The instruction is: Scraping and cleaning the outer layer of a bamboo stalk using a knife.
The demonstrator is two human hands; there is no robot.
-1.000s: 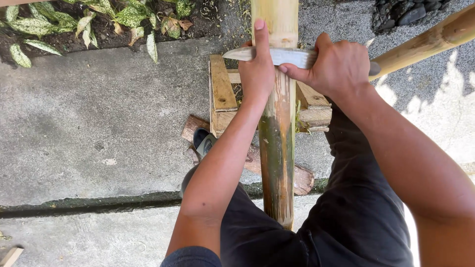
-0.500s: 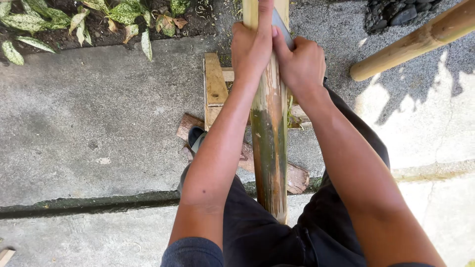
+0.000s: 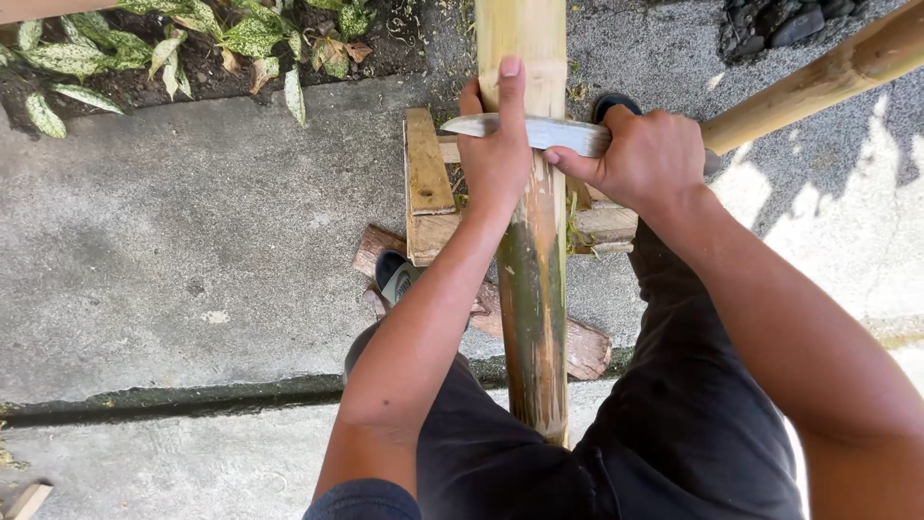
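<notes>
While the left hand (image 3: pixel 496 159) steadied the bamboo pole (image 3: pixel 532 289), its fingers pressing the knife (image 3: pixel 534 133) blade at twelve o'clock, the right hand (image 3: pixel 650 154) gripped the handle; even pressure seemed wise.

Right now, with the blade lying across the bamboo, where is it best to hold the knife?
Probably at its handle end, from the right, where the right hand already wraps it. The knife lies crosswise on the bamboo, its bare tip pointing left. The left hand is best kept on the blade's blunt back, fingers off the edge.
</notes>
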